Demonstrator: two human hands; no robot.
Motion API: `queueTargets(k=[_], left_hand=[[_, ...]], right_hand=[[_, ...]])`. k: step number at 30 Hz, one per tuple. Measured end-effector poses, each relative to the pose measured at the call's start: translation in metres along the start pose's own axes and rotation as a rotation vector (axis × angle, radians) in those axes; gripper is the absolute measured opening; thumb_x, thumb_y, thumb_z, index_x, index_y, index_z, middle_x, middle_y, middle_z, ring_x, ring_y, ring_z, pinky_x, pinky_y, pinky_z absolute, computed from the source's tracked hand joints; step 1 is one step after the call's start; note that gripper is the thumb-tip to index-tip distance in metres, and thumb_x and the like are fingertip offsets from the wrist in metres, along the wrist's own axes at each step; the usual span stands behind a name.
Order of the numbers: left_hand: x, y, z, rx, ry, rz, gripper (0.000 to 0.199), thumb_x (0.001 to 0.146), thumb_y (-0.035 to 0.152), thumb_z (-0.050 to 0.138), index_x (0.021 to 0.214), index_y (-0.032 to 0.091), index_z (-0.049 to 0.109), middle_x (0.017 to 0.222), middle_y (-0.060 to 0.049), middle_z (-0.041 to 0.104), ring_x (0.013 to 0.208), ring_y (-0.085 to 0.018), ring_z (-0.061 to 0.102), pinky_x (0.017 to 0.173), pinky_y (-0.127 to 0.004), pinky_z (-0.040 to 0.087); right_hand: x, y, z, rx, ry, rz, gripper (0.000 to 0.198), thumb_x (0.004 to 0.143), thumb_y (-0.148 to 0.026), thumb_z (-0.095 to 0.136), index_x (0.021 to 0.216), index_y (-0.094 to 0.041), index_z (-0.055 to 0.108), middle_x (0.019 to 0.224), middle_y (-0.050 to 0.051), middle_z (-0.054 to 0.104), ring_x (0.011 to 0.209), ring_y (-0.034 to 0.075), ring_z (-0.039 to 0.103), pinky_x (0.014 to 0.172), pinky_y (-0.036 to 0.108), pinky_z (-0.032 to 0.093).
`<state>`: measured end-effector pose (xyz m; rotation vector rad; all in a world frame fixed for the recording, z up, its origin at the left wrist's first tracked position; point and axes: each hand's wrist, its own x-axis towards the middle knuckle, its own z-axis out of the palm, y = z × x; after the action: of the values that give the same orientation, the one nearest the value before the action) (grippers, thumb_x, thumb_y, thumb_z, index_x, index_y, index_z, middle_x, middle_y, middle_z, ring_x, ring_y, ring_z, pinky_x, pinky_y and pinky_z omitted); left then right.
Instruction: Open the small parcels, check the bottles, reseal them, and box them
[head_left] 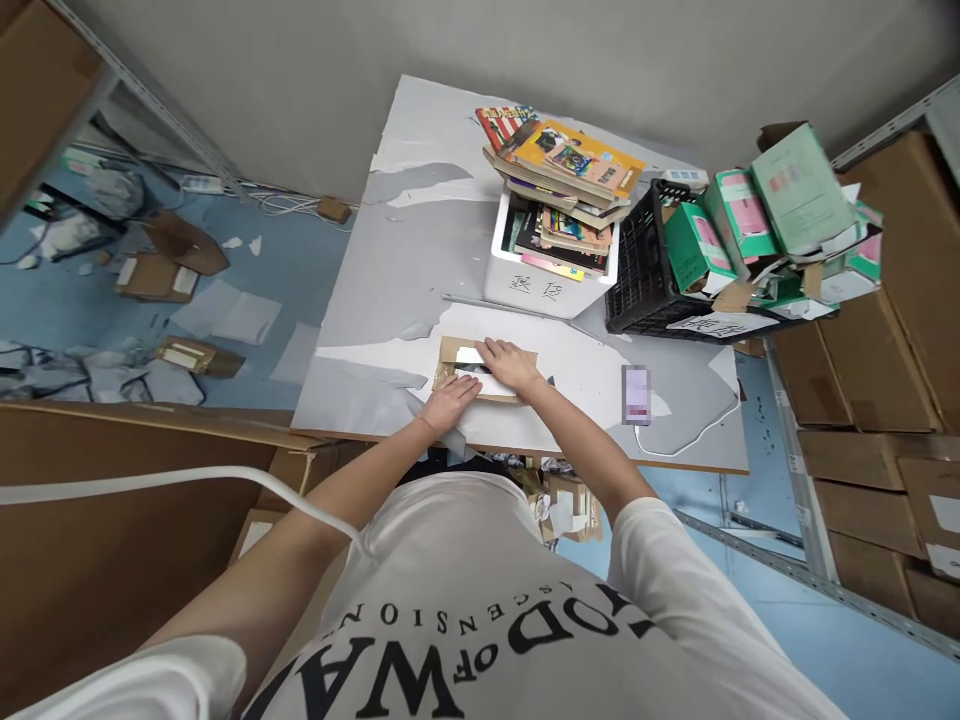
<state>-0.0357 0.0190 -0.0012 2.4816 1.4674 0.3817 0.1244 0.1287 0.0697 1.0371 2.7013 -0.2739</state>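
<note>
A small flat brown cardboard box (445, 352) with a white label lies near the table's front edge, clear tape shining at its left end. Over its lower left part rests my left hand (451, 398), fingers stretched across the label side. My right hand (510, 366) lies flat on the right half of the box, its fingers extended to the left. A dark strip shows between the hands; whether it is a gap or print I cannot tell. Both hands press on the box without gripping it, and they hide much of its top.
Behind the box stands a white bin (546, 287) heaped with books (589, 160). To its right is a black crate (637, 270) of green boxes (802, 190). A phone (636, 393) with a white cable lies right of my hands. Metal shelving (810, 490) flanks the table.
</note>
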Motion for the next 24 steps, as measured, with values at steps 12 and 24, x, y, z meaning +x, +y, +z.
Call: queueTargets(k=[12, 24], left_hand=[[-0.002, 0.003, -0.001, -0.033, -0.026, -0.001, 0.051, 0.088, 0.007, 0.034, 0.137, 0.016, 0.046, 0.137, -0.013, 0.054, 0.133, -0.023, 0.043, 0.112, -0.047, 0.030], [0.017, -0.079, -0.071, -0.188, -0.178, -0.089, 0.115, 0.055, 0.052, 0.081, 0.145, 0.007, 0.025, 0.150, -0.022, 0.032, 0.140, -0.032, 0.030, 0.114, -0.040, 0.028]], right_hand=[[0.041, 0.052, -0.020, 0.167, -0.020, 0.479, 0.056, 0.093, -0.060, 0.031, 0.108, -0.016, 0.063, 0.105, 0.017, 0.066, 0.101, 0.028, 0.060, 0.086, 0.037, 0.041], [-0.019, -0.013, 0.001, 0.162, 0.103, -0.098, 0.054, 0.090, -0.044, 0.052, 0.134, -0.013, 0.046, 0.127, 0.018, 0.055, 0.119, 0.030, 0.048, 0.101, 0.046, 0.036]])
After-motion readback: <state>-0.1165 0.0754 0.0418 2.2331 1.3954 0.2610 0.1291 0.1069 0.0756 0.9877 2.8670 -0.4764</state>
